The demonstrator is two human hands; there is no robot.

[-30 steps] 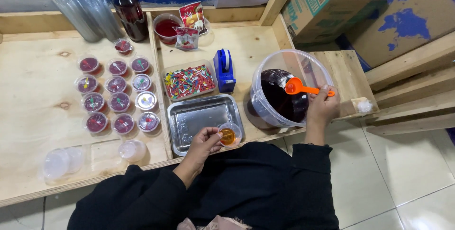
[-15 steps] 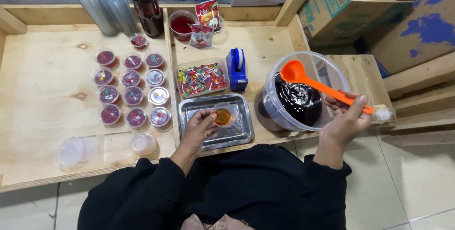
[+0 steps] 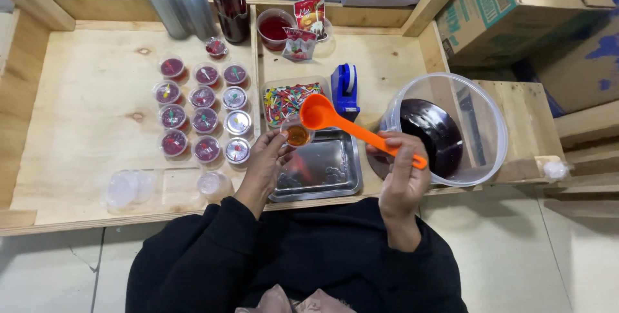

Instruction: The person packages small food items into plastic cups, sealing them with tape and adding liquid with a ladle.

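The small clear plastic cup (image 3: 297, 135), centre frame above the steel tray (image 3: 319, 171), sits pinched in the left hand (image 3: 265, 158); the right hand (image 3: 401, 174) grips the orange plastic ladle (image 3: 348, 127). Best tip slowly, bowl directly over the cup.

Blue tape dispenser (image 3: 346, 87), dark bottle (image 3: 230, 3), cardboard box (image 3: 509, 10)

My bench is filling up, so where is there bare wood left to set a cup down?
Bare wood lies left of the filled cups, out to the rim. A smaller patch lies behind the tape dispenser, right of the sachets. It is crowded around the steel tray, where the left hand holds a small cup and the right hand an orange ladle.
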